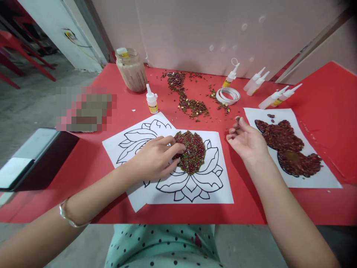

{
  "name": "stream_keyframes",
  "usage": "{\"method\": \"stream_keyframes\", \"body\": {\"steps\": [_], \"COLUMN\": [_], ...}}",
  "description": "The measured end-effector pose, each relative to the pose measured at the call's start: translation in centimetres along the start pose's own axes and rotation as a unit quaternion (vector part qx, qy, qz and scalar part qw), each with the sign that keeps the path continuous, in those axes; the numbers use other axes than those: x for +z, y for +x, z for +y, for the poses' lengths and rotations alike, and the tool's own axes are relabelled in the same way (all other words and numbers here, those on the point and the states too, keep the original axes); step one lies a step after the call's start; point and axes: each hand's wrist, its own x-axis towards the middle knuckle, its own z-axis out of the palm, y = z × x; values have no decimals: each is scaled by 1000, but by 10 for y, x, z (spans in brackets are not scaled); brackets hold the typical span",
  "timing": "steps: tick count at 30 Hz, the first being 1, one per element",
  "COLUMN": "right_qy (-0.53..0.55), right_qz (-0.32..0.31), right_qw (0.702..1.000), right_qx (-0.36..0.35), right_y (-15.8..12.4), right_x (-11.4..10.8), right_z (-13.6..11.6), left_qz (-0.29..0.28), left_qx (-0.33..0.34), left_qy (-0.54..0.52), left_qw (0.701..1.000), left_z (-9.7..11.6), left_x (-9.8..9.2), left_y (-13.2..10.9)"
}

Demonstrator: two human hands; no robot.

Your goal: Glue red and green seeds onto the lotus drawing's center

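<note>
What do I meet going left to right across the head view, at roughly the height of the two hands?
Dark-sided case → left hand → patch of red and green seeds → right hand → reddish-brown mosaic figure.

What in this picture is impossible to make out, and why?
All in the head view:
- Left flower drawing: partly covered by the left hand and the other sheet.
- Pixelated thing: blotted out.
- Bottle label: print too small.
- Red chair: cut off by the left edge.
</note>
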Motion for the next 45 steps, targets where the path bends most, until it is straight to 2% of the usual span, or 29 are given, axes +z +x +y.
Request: {"method": "stream_keyframes", "body": {"steps": [14, 16, 18, 20, 21, 23, 25, 28, 36, 45], "right_qy": [-3, -11, -53, -149, -219, -362, -448, -509, -551, -570], "right_qz": [-4, -12, -31, -57, -74, -131, -185, -214, -225, -229], "right_qw": [1000, 1000, 994, 965, 936, 861, 795, 742, 697, 661], "right_qx": [0, -22, -91, -207, -266, -333, -365, -380, -399, -431], "right_y": [0, -3, -8, -18, -23, -35, -44, -50, -50, -51], "right_x": [-1, 0, 3, 8, 11, 17, 23, 26, 27, 27], "right_z": [-1, 1, 6, 14, 19, 31, 43, 57, 66, 70], "left_qz": [3, 11, 15, 19, 20, 23, 22, 25, 51, 46], "left_qx": [21, 22, 16, 0, -9, -25, -39, -57, -48, -47], "left_qy": [58, 53, 44, 38, 35, 29, 18, 6, 11, 22], "left_qw": [998, 998, 999, 999, 999, 999, 999, 998, 998, 998], "left_z": [1, 0, -2, -4, -5, -8, -10, -14, -19, -15], "left_x": [0, -1, -2, -3, -4, -4, -5, -5, -6, -8], "left_y": [0, 0, -1, -1, -1, -1, -1, -1, -3, -3]}}
